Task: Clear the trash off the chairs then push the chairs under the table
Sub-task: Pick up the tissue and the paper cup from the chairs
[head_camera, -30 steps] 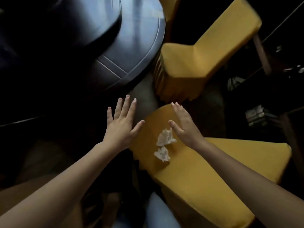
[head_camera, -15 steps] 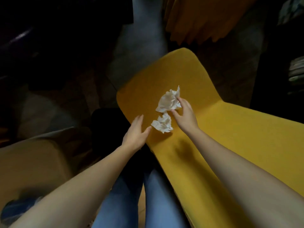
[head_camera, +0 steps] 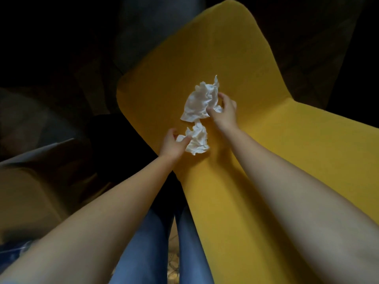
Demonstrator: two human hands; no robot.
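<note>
On the yellow chair [head_camera: 235, 58], my left hand [head_camera: 171, 145] pinches the near wad [head_camera: 198, 141] and my right hand [head_camera: 224, 111] the far wad [head_camera: 200, 103]: soft, featherlight tissue, I judge.

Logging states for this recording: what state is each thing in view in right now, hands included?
larger tissue: crumpled, on the seat, gripped by the right hand.
smaller tissue: crumpled, on the seat, pinched by the left hand.
yellow chair: not cleared, both tissues on its seat.

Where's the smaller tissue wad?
The smaller wad sits centre of head view on the yellow chair, pinched by the left hand, below the larger wad the right hand grips.
</note>
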